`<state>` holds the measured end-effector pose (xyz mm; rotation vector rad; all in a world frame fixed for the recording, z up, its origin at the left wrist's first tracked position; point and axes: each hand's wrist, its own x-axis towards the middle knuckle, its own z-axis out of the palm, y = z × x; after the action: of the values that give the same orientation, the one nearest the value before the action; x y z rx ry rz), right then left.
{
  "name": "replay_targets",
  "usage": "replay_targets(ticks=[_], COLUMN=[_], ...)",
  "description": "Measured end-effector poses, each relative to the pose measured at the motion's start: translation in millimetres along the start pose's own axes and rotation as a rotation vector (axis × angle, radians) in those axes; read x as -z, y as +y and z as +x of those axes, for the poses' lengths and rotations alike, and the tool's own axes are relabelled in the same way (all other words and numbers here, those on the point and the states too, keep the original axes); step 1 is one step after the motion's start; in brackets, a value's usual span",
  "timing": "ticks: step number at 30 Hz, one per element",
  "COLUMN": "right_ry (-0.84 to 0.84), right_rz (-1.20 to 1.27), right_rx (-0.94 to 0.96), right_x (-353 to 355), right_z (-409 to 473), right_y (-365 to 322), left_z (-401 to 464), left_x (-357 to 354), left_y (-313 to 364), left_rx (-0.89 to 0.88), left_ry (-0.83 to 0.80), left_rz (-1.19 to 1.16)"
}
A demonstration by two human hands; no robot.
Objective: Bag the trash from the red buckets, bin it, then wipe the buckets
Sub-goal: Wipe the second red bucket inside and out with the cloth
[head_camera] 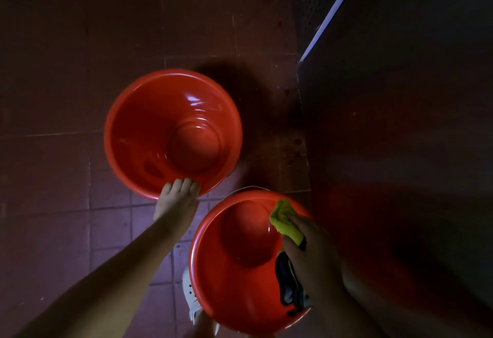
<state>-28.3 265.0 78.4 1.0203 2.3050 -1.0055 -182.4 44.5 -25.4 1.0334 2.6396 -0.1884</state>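
Note:
Two red buckets stand on the tiled floor. The far bucket (pixel 149 135) is bare inside, and my left hand (pixel 177 199) grips its near rim with the fingers curled over the edge. Inside the near bucket (pixel 229 271) at the lower middle, my right hand (pixel 309 252) holds a yellow-green cloth (pixel 284 217) against the right inner wall. A dark part of the cloth or another dark item (pixel 289 287) hangs below that hand inside the bucket; I cannot tell which.
Dim reddish floor tiles (pixel 66 204) spread to the left and back. A dark wall or panel (pixel 400 151) with a pale edge strip (pixel 333 12) rises close on the right. A white shoe (pixel 190 297) shows beside the near bucket.

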Motion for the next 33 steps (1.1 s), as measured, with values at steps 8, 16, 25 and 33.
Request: replay_targets(ticks=[8, 16, 25, 33], right_ry=[-0.019, -0.011, 0.013, 0.139], right_rz=[-0.023, -0.067, -0.3, -0.324], right_rx=[0.004, 0.039, 0.168, 0.396], right_x=[3, 17, 93, 174], right_z=[-18, -69, -200, -302], right_y=[4, 0, -83, -139], left_z=[-57, -75, -155, -228], left_x=[-27, 36, 243, 413], left_y=[52, 58, 4, -8], left_rx=[0.536, 0.5, 0.428, 0.356], left_ry=[-0.545, -0.394, -0.196, 0.068], left_rz=[-0.855, -0.742, -0.733, -0.702])
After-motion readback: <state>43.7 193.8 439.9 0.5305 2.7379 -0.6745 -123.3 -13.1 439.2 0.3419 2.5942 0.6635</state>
